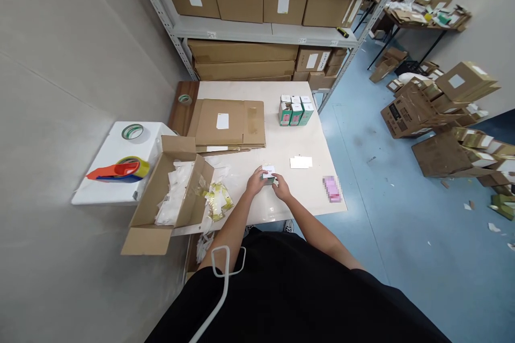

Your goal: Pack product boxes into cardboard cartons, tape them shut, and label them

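Over the white table (277,203), left hand (255,180) and right hand (281,187), fingers curled, clasp a small box (269,172) between them.

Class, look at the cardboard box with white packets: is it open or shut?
Open. The cardboard box has its flaps spread outwards, and white packets show inside. How deep they go cannot be seen.

Both hands (267,184) on sm. green/white box (268,172) at table (281,209), nr white cards (301,162) & flat cartons (229,122).
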`<action>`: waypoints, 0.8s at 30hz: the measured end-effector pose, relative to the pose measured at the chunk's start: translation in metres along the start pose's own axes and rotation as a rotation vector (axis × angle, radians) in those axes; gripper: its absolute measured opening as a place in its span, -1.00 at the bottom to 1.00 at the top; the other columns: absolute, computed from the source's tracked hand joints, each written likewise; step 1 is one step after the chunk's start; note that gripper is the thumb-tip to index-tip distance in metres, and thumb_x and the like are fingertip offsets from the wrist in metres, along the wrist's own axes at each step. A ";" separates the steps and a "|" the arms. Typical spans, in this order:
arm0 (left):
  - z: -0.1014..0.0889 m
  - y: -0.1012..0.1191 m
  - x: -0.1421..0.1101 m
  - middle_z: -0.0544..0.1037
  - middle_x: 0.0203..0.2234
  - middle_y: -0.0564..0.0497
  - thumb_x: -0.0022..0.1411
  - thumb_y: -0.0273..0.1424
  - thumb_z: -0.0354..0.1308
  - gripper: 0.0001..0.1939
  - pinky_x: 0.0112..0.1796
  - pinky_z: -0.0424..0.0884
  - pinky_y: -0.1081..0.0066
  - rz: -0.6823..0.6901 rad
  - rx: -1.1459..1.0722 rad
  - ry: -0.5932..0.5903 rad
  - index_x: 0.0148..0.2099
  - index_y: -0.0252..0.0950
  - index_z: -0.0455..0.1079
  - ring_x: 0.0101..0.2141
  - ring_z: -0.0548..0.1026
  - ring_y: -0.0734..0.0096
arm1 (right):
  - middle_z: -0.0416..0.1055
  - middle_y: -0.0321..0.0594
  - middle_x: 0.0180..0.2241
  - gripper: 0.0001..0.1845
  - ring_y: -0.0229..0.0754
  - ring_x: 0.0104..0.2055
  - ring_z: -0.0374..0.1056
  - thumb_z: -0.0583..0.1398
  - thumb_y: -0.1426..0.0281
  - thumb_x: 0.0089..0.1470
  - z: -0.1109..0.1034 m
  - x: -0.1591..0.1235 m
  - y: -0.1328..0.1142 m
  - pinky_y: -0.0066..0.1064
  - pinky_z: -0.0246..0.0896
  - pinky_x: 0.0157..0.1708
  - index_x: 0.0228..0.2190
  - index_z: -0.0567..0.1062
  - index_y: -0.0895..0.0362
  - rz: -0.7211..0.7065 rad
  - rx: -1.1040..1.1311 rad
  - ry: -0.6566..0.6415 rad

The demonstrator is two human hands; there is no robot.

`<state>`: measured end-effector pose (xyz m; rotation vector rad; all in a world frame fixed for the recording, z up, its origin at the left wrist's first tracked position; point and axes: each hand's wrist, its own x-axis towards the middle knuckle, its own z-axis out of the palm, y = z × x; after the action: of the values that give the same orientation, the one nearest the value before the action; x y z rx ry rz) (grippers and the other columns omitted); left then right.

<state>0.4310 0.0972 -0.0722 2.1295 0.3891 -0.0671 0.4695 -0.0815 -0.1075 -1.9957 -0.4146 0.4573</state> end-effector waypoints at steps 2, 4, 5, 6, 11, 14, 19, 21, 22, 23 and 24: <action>0.002 0.000 -0.004 0.27 0.42 -0.05 0.30 -0.42 0.22 -0.65 0.25 0.36 0.11 -0.024 0.046 0.003 0.11 -0.12 0.56 0.27 0.43 0.01 | 0.39 -0.10 0.24 -0.27 -0.04 0.25 0.32 0.11 0.54 0.06 0.000 -0.003 0.004 -0.07 0.25 0.28 0.28 0.36 0.03 -0.018 -0.019 -0.002; 0.006 -0.003 -0.011 0.25 0.44 -0.05 0.36 -0.37 0.19 -0.65 0.24 0.37 0.09 -0.036 0.076 -0.002 0.15 -0.11 0.55 0.24 0.46 -0.02 | 0.38 -0.11 0.27 -0.24 -0.05 0.30 0.30 0.09 0.55 0.05 0.001 -0.006 0.009 -0.05 0.19 0.34 0.30 0.35 0.04 -0.022 -0.047 -0.012; 0.009 -0.004 -0.014 0.25 0.44 -0.06 0.37 -0.36 0.17 -0.64 0.24 0.37 0.08 -0.028 0.077 -0.006 0.18 -0.12 0.54 0.25 0.45 -0.03 | 0.35 -0.11 0.30 -0.22 -0.05 0.34 0.27 0.09 0.56 0.04 0.002 -0.009 0.012 -0.04 0.14 0.38 0.31 0.34 0.05 -0.022 -0.065 -0.022; 0.012 -0.006 -0.018 0.26 0.44 -0.07 0.38 -0.36 0.16 -0.61 0.25 0.36 0.07 -0.010 0.069 -0.007 0.21 -0.13 0.51 0.27 0.43 -0.02 | 0.33 -0.10 0.33 -0.20 -0.05 0.38 0.23 0.08 0.57 0.03 0.004 -0.011 0.015 -0.04 0.10 0.41 0.32 0.33 0.07 -0.021 -0.084 -0.033; 0.020 -0.016 -0.029 0.29 0.42 -0.09 0.27 -0.57 0.14 -0.34 0.24 0.38 0.13 0.000 -0.012 -0.012 0.39 -0.14 0.34 0.27 0.44 0.06 | 0.21 -0.03 0.41 -0.09 0.00 0.49 0.07 0.09 0.59 -0.01 0.021 -0.008 0.020 0.03 0.00 0.45 0.40 0.23 0.16 -0.009 -0.138 -0.041; -0.001 -0.020 -0.017 0.47 0.30 -0.06 0.25 -0.58 0.13 -0.30 0.17 0.44 0.15 -0.094 -0.009 0.037 0.40 -0.09 0.33 0.14 0.56 0.07 | 0.19 -0.02 0.42 -0.08 0.02 0.52 0.00 0.10 0.57 0.01 0.038 0.018 0.005 0.06 -0.04 0.46 0.42 0.19 0.15 -0.056 -0.144 -0.048; -0.068 -0.038 0.019 0.49 0.28 -0.01 0.27 -0.53 0.13 -0.37 0.21 0.39 0.13 -0.109 0.014 0.177 0.36 -0.05 0.37 0.16 0.54 0.06 | 0.23 -0.06 0.41 -0.08 0.03 0.50 0.04 0.12 0.55 0.00 0.075 0.085 -0.042 0.07 -0.05 0.46 0.42 0.21 0.10 -0.132 -0.171 -0.131; -0.090 -0.048 0.033 0.41 0.34 -0.06 0.23 -0.52 0.18 -0.36 0.22 0.38 0.09 -0.113 0.006 0.169 0.34 -0.07 0.38 0.18 0.52 0.03 | 0.23 -0.02 0.41 -0.07 0.05 0.49 0.06 0.12 0.56 -0.02 0.089 0.107 -0.057 0.09 -0.07 0.46 0.42 0.21 0.13 -0.110 -0.212 -0.198; -0.099 -0.053 0.039 0.38 0.37 -0.11 0.19 -0.51 0.24 -0.33 0.21 0.39 0.06 -0.127 0.002 0.141 0.34 -0.08 0.38 0.18 0.52 0.00 | 0.21 0.01 0.41 -0.05 0.07 0.49 0.05 0.13 0.57 -0.04 0.094 0.116 -0.063 0.11 -0.08 0.46 0.42 0.21 0.14 -0.097 -0.237 -0.243; -0.107 -0.057 0.044 0.33 0.39 -0.16 0.14 -0.50 0.29 -0.29 0.20 0.40 0.04 -0.150 0.002 0.108 0.34 -0.09 0.38 0.18 0.52 -0.03 | 0.19 0.02 0.42 -0.03 0.10 0.50 0.04 0.13 0.59 -0.06 0.099 0.122 -0.068 0.14 -0.10 0.45 0.42 0.21 0.14 -0.083 -0.263 -0.287; -0.113 -0.060 0.048 0.28 0.42 -0.22 0.08 -0.49 0.34 -0.25 0.18 0.41 0.01 -0.177 0.006 0.080 0.34 -0.11 0.39 0.17 0.53 -0.08 | 0.17 0.04 0.43 0.00 0.13 0.50 0.02 0.14 0.60 -0.09 0.102 0.128 -0.072 0.17 -0.11 0.44 0.42 0.21 0.12 -0.067 -0.291 -0.323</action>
<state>0.4471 0.2326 -0.0669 2.1039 0.6247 -0.0846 0.5242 0.0888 -0.1040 -2.1829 -0.7849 0.7141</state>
